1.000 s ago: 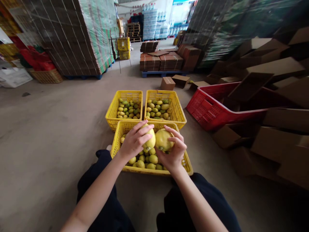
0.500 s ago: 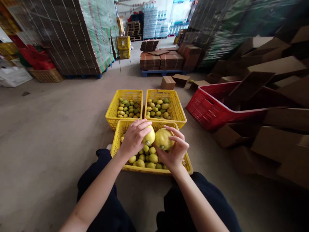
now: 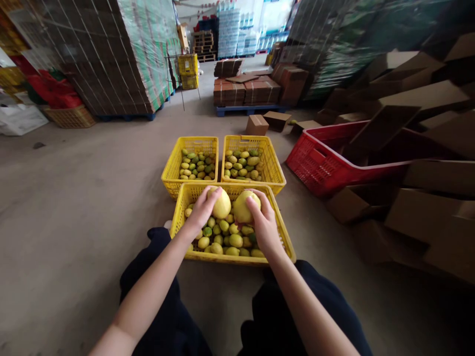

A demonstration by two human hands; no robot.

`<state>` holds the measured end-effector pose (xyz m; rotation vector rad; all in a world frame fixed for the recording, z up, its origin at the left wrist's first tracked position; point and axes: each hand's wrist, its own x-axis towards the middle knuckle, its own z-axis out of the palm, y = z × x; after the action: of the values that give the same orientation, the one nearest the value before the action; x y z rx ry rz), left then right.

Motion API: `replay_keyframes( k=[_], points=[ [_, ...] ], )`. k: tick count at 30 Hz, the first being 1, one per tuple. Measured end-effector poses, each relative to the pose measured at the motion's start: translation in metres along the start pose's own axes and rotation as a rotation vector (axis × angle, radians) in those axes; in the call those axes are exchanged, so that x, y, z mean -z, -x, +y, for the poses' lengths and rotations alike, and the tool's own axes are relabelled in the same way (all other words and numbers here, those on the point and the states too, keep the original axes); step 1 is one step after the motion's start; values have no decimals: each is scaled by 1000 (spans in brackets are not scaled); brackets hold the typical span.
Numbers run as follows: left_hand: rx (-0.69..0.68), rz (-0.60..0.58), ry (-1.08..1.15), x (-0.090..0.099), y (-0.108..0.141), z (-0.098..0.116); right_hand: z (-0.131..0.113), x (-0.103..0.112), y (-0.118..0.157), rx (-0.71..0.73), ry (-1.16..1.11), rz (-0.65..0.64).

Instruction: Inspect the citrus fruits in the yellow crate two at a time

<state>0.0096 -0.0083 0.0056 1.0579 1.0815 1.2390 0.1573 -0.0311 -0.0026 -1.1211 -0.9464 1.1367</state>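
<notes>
My left hand (image 3: 202, 207) is closed around a yellow lemon (image 3: 221, 203), held above the near yellow crate (image 3: 284, 235). Beside it, my right hand (image 3: 264, 217) grips another yellow lemon (image 3: 243, 207), with a small gap between the two fruits. Many yellow and greenish lemons (image 3: 235, 241) lie in the crate below. Behind it stand two more yellow crates, the back left one (image 3: 171, 170) and the back right one (image 3: 272, 170), both holding green and yellow fruit.
On the right is a red crate (image 3: 315, 163) with cardboard boxes (image 3: 426, 212) around and in it. A pallet of flat cartons (image 3: 247, 94) stands ahead. Wrapped stacks (image 3: 111, 59) rise at the left and right, and a wicker basket (image 3: 70, 117) sits far left.
My right hand has turned, its thumb now over the top of its lemon. Both lemons have shifted slightly left, and the gap between them has widened.
</notes>
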Motion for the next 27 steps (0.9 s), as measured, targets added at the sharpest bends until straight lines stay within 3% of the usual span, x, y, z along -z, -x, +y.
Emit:
replay_keyframes(
  k=[5, 11, 17, 27],
  points=[
    [465, -30, 273, 0, -9, 0, 7, -1, -8, -227, -236, 17],
    [725, 7, 635, -1, -12, -1, 7, -2, -11, -490, -413, 9],
    [756, 48, 759, 1, -14, -7, 2, -2, -13, -636, -473, 52],
    [668, 167, 673, -1, -14, -1, 5, 0, -16, -666, -470, 127]
  ],
)
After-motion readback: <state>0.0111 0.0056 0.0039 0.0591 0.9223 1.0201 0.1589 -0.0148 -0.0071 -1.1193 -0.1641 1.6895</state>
